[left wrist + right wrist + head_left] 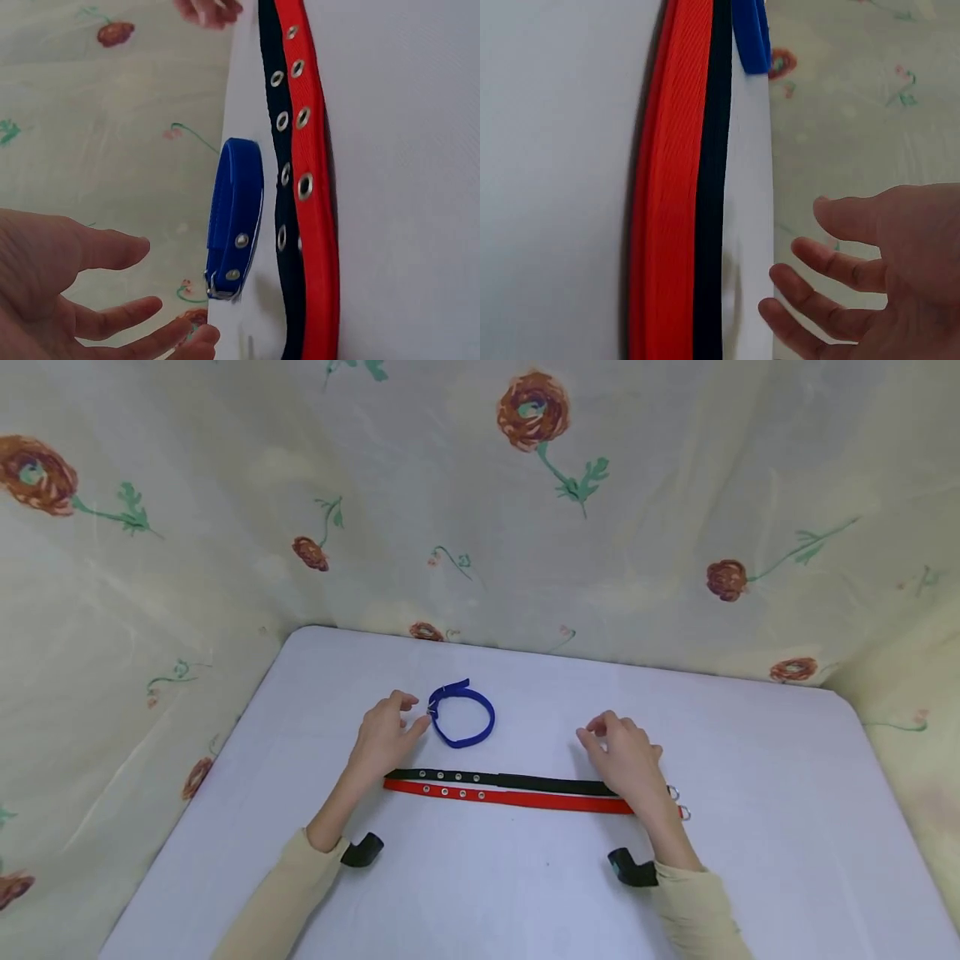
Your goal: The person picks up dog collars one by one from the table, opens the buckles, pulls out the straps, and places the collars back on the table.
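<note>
A blue pet collar (486,703) is buckled into a loop on the white table, its metal buckle on the left side. Just left of it is my left hand (384,737), thumb and fingers apart and holding nothing; in the left wrist view its loosely bent fingers show beside the blue collar (241,191). A black collar (555,783) and a red collar (558,802) lie stretched out side by side, with metal eyelets on the left and D-rings on the right. Over their right part hovers my right hand (624,758), fingers relaxed and nothing between them.
The white table (465,893) has a floral curtain (645,535) behind it and at its sides. A black wrist-worn device (363,850) sticks out by the left sleeve, and another black device (632,868) by the right sleeve.
</note>
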Available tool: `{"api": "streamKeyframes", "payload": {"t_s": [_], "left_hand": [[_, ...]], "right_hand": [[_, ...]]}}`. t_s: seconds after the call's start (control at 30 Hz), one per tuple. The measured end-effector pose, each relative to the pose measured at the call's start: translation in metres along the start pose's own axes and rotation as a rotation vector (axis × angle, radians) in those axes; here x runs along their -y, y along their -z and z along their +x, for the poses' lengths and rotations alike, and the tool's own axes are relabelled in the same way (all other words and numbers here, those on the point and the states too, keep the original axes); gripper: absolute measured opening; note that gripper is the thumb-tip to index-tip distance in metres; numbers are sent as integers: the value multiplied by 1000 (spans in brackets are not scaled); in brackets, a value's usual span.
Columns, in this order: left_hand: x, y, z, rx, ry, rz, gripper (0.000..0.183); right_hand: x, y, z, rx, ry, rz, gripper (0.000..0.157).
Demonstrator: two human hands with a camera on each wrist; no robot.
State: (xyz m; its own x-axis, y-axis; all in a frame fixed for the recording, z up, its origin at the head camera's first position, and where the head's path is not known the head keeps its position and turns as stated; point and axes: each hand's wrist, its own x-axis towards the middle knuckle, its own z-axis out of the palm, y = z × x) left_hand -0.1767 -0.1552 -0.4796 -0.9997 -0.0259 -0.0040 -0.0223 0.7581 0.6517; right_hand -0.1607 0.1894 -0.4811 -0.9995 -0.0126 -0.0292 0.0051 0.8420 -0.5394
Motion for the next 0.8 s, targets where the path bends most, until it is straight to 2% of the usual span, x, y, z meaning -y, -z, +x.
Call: {"api": "streamKeyframes", "payload": {"t_s": [0.27, 0.43, 0.63, 0.8], "left_hand": [[0, -10, 17, 48, 52, -97, 52], [1, -13, 23, 82, 91, -146, 59], [2, -16, 27, 137, 143, -209, 65], [5, -15, 29, 166, 145, -226, 65]], "right_hand": [[48, -34, 29, 28, 94, 53, 33], [75, -52, 40, 88, 100, 89, 39], [93, -71, 54, 141, 77, 96, 53], [102, -85, 59, 130, 83, 95, 52]]}}
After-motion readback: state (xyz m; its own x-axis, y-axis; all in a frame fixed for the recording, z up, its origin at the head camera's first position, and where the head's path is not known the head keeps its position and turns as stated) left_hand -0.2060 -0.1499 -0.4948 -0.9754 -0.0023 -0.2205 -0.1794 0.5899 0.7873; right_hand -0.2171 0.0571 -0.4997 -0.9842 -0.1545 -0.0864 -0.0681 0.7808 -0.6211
